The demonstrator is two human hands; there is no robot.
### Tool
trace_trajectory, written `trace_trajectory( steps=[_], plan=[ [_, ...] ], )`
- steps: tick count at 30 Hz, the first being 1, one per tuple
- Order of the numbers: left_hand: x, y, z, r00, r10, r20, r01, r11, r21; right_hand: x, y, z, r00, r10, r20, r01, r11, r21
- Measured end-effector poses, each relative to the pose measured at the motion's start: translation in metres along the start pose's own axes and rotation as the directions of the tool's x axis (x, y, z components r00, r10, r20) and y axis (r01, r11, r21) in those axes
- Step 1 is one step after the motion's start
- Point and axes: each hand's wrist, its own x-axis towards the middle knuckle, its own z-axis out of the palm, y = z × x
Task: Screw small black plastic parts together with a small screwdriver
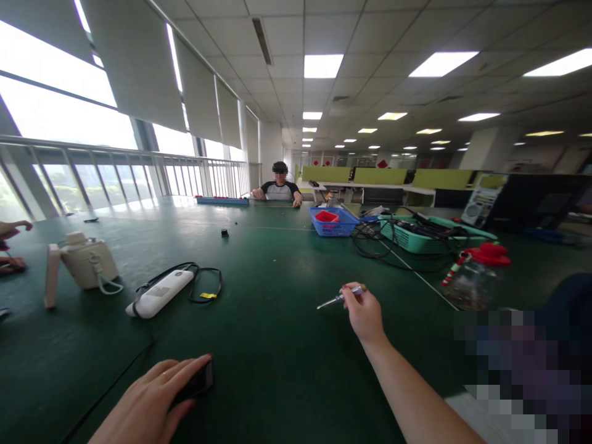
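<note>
My right hand point(364, 311) is raised a little above the green table point(277, 345), fingers pinched on a small screwdriver point(333, 301) whose metal tip points left. My left hand point(155, 401) rests on the table near the front edge, fingers curled over a small black object point(200, 381) that is partly hidden under them. A black cable runs from that spot toward the front left.
A white power strip point(160, 293) with a black cord and a cream device point(89, 260) lie to the left. A blue basket point(333, 222), a teal tray point(419, 237) of cables and a red-lidded jar point(474, 277) stand at right. Another person point(280, 185) sits far across; someone's hand point(12, 229) shows at left.
</note>
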Motion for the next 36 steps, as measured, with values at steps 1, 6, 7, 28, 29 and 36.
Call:
trace_trajectory(
  steps=[1, 6, 7, 28, 29, 36],
  plan=[
    [0.000, 0.000, -0.001, 1.000, -0.006, 0.006, 0.006, 1.000, -0.003, 0.000, 0.001, 0.000, 1.000, -0.001, -0.002, 0.001, 1.000, 0.000],
    [0.001, -0.001, -0.003, 1.000, 0.006, 0.029, -0.006, 1.000, -0.021, 0.001, 0.006, 0.000, 1.000, -0.021, 0.001, 0.021, 1.000, -0.009],
    [0.001, -0.002, -0.003, 0.999, 0.008, 0.032, -0.008, 1.000, -0.023, 0.001, 0.006, 0.000, 1.000, -0.024, 0.000, 0.024, 1.000, -0.010],
    [0.004, 0.003, 0.000, 0.997, -0.020, 0.074, 0.030, 0.989, -0.145, -0.002, -0.005, -0.001, 1.000, -0.001, 0.011, 0.001, 1.000, 0.006],
    [0.004, 0.004, -0.001, 0.997, -0.026, 0.072, 0.036, 0.988, -0.148, -0.002, -0.005, -0.001, 1.000, -0.004, 0.009, 0.004, 1.000, 0.003],
    [0.001, -0.002, 0.009, 0.999, -0.033, 0.035, 0.039, 0.981, -0.189, -0.002, -0.005, -0.001, 1.000, -0.019, 0.003, 0.019, 1.000, 0.003]
  ],
)
